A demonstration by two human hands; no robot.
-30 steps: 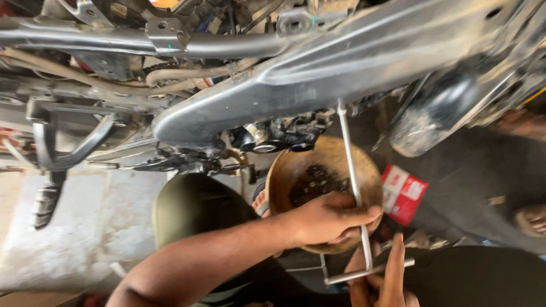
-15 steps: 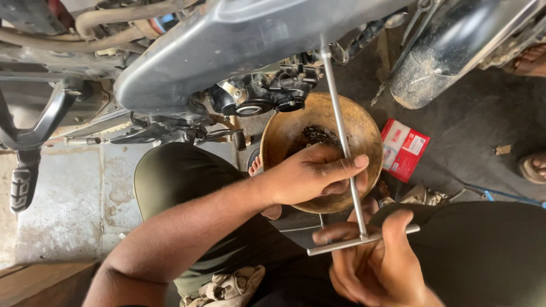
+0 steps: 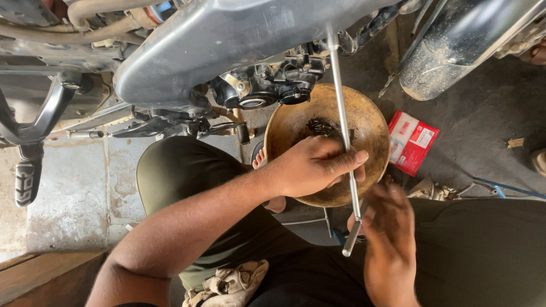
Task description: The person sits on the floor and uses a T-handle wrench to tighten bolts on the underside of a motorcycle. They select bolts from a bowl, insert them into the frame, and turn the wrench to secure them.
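Note:
A long silver T-handle wrench reaches from my lap up to the motorcycle engine. My left hand is wrapped around the wrench's shaft about midway, fingers curled on it. My right hand is at the lower end, on the crossbar handle, and looks blurred. Under the shaft sits a round brown metal bowl with several dark small parts in it.
The motorcycle's grey body and exhaust pipe fill the top. A red and white box lies on the dark floor to the right. A footpeg hangs at left. A dirty rag rests on my lap.
The view has shifted down and closer. The crossbar has turned from lying flat across to pointing nearly end-on, with my right hand moving round it. My left hand stays on the shaft.

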